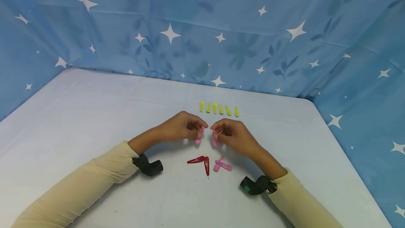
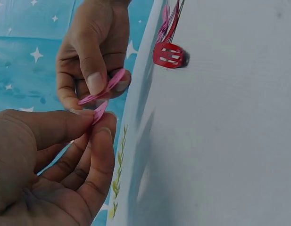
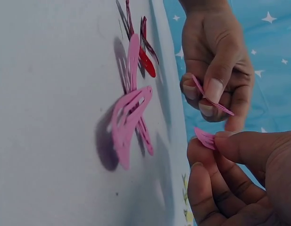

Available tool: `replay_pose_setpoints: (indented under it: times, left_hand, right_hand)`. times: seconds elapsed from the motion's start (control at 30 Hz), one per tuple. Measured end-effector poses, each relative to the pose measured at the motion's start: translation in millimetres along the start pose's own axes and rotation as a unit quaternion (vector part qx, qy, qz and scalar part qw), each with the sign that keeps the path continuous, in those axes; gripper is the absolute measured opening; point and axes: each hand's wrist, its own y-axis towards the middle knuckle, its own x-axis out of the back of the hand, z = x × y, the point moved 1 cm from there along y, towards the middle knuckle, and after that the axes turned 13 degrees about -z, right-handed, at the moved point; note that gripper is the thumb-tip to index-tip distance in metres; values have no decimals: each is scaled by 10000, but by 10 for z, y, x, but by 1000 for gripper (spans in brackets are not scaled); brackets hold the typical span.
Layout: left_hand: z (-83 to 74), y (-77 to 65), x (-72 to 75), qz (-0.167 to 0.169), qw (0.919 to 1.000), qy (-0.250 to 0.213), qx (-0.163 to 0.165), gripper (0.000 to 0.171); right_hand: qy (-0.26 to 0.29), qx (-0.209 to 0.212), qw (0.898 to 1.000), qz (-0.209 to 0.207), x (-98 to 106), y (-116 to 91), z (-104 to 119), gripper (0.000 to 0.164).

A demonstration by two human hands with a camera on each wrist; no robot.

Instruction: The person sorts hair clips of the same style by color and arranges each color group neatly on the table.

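My left hand point(image 1: 181, 128) pinches a pink snap hair clip point(image 1: 199, 137) between thumb and fingertips. Close across from it, my right hand point(image 1: 235, 135) pinches a second pink hair clip point(image 1: 215, 140) the same way. Both clips hang over the white table in the head view. Nearer me, two more pink hair clips point(image 3: 128, 127) lie crossed over each other. Beside them on the left are two red hair clips point(image 1: 206, 166), their ends close together. In the left wrist view, the left thumb covers part of its pink clip point(image 2: 100, 112).
Beyond the hands, several yellow hair clips point(image 1: 221, 109) lie in a row on the white table point(image 1: 126, 105). A blue curtain with white stars point(image 1: 190, 45) hangs along the table's back and sides. Each wrist wears a black camera mount point(image 1: 148, 166).
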Motion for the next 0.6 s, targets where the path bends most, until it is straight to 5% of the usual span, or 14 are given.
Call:
replay_pose_setpoints:
  times: [0.6]
  left_hand:
    - [116,212,64,-697,9969,105,354,24]
  right_hand:
    - [161,-242,9989,-379,27,246,-119,17]
